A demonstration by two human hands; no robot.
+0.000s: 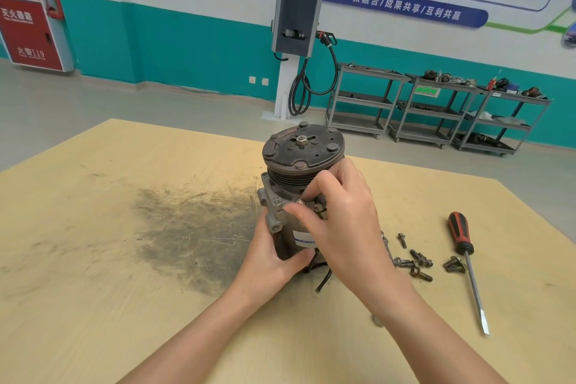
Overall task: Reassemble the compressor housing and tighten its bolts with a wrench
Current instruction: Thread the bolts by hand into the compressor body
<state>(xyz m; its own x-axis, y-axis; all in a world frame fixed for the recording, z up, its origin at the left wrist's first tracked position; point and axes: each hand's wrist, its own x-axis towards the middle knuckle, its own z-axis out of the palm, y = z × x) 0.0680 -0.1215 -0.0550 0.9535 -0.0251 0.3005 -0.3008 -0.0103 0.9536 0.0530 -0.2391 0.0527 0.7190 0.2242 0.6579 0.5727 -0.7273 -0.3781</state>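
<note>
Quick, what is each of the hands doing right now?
Left hand: grips the lower body of the compressor, steadying it upright.
Right hand: fingertips pinch a small bolt at the housing flange.

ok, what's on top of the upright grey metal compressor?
The grey metal compressor carries a dark round clutch plate with a centre nut. The right hand hides the housing flange on its right side.
</note>
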